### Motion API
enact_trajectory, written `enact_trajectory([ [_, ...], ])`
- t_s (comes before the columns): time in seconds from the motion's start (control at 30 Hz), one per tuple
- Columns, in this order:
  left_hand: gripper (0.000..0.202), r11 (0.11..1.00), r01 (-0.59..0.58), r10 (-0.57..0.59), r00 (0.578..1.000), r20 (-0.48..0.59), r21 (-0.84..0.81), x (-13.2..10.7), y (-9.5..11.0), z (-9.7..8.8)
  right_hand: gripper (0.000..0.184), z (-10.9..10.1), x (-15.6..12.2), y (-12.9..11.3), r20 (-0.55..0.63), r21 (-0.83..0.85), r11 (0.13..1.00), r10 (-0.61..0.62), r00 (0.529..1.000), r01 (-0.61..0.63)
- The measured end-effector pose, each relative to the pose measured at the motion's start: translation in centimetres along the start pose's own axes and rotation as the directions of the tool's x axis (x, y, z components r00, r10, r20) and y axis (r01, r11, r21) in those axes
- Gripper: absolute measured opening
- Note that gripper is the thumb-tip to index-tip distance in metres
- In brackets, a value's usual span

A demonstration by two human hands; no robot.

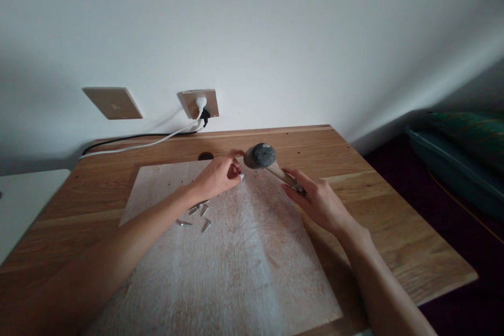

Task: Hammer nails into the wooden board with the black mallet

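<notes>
Two hands hovered over one pale board (pixel 236 252) on one wooden table (pixel 394 220). The left hand (pixel 216 176) pinched one nail (pixel 241 175) between thumb and fingertips. The right hand (pixel 315 199) was closed around the handle of one hammer (pixel 260 156), whose head hung just beyond the left fingertips. About five loose nails (pixel 199 215) lay behind the left fingers, beside the wrist.

Loose nails (pixel 196 214) (mid-left), bare board (pixel 244 273) nearer

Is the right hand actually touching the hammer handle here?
Touching. The head view shows the right hand closed around the hammer handle, wrapped over its lower end. The left hand pinches a small pale piece.
</notes>
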State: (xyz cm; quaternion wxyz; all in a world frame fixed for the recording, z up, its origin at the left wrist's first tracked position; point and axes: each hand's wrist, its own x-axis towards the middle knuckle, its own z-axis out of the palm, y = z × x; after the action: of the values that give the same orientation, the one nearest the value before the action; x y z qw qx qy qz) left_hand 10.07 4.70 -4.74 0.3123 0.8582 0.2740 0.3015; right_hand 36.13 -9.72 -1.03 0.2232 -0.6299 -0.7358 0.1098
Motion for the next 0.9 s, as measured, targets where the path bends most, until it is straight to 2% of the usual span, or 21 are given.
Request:
enact_trajectory([
  [0.27,0.058,1.0,0.019,-0.019,1.0,0.003,0.014,0.05,0.37,-0.19,0.033,0.17,-0.01,-0.22,0.02,0.063,0.992,-0.109,0.994,0.107],
  [0.9,0.057,1.0,0.005,-0.005,1.0,0.006,0.012,-0.05,0.2,-0.28,0.036,0.43,0.02,0.02,0.034,0.041,0.99,-0.138,0.99,0.136],
])
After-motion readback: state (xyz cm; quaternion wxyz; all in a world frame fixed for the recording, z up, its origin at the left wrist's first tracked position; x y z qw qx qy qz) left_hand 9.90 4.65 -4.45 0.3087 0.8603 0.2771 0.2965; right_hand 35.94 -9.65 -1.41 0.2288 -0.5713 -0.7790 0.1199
